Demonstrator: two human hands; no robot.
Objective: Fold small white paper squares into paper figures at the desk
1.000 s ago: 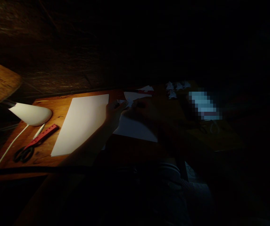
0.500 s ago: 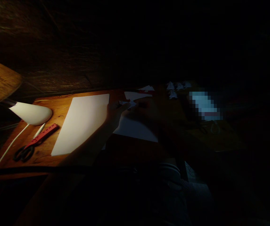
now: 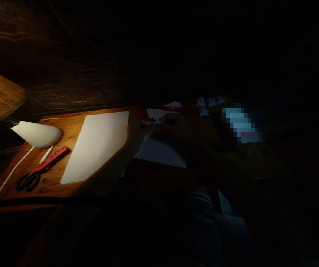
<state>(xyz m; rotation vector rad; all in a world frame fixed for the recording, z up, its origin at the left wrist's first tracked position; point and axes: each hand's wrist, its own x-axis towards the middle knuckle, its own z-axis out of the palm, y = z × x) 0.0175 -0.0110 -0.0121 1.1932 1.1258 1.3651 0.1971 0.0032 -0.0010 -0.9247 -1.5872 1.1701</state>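
In the dim middle of the head view, my left hand (image 3: 137, 130) pinches a small piece of folded white paper (image 3: 149, 122). My right hand (image 3: 173, 124) closes its fingertips on the paper's other end. Both hands are over a white sheet (image 3: 162, 152) lying on the wooden table. Fine folds are lost in the shadow. To the left of my left forearm lies a larger, brightly lit stack of white paper (image 3: 99, 144). Behind my hands are some cut white paper pieces (image 3: 162, 112) with something red among them.
Several small tree-like paper shapes (image 3: 203, 111) stand at the back right. A blurred-out bright screen (image 3: 241, 124) is further right. At left are black-handled scissors (image 3: 31, 180) with a red part, a white pen (image 3: 46, 154) and a lamp (image 3: 36, 133) with its cord. A dark cable crosses the foreground.
My right hand has shifted slightly, its fingers now nearer the left and clearer on the folded paper. My left hand stays almost in place, still holding the paper.
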